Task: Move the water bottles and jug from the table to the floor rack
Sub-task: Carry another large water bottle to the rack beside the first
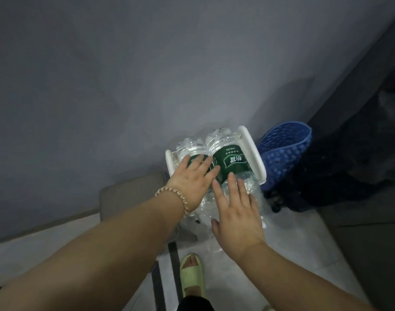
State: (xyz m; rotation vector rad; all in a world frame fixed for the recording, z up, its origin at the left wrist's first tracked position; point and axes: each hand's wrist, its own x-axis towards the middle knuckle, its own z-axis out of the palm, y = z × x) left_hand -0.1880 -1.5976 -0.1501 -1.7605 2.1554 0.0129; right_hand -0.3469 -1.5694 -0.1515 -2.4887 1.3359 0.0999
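1. Inside the white rack (252,151), the left bottle (189,147) and the right bottle (232,161) lie side by side.
2. The left hand (192,178) rests flat on the left bottle, fingers straight, grasping nothing.
3. The right hand (237,212), also released, lies on the right bottle.
4. A blue basket (286,153) stands just right of the rack.

two bottles (231,163) side by side in rack (255,151)

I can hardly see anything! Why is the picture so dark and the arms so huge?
Head view: dim room light leaves the wall grey and murky; the wide-angle lens stretches the forearms near the edges; the left hand and right hand on the bottles look slightly soft.
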